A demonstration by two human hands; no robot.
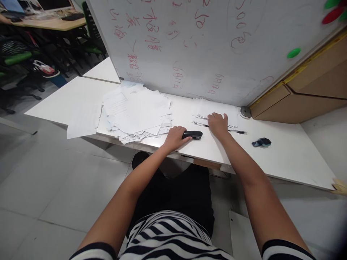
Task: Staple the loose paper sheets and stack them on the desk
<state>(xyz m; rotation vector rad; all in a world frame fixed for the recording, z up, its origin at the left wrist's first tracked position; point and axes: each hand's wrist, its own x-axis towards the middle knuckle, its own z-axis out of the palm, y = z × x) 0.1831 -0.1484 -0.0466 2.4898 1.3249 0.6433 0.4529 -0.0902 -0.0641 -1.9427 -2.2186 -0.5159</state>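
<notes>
My left hand (176, 137) is closed around the near end of a black stapler (193, 134) that lies on the white table (284, 159). My right hand (217, 124) rests with fingers spread flat on a small stack of white sheets (208, 108) by the whiteboard's foot. A black pen (235, 131) lies just right of that hand. A big loose pile of white papers (135, 112) spreads to the left of my left hand.
A small dark blue object (261, 142) lies on the table at the right. A whiteboard (203, 43) with red writing stands along the table's far edge. A wooden cabinet (306, 90) is at the right. Desks and green chairs (16, 57) stand far left.
</notes>
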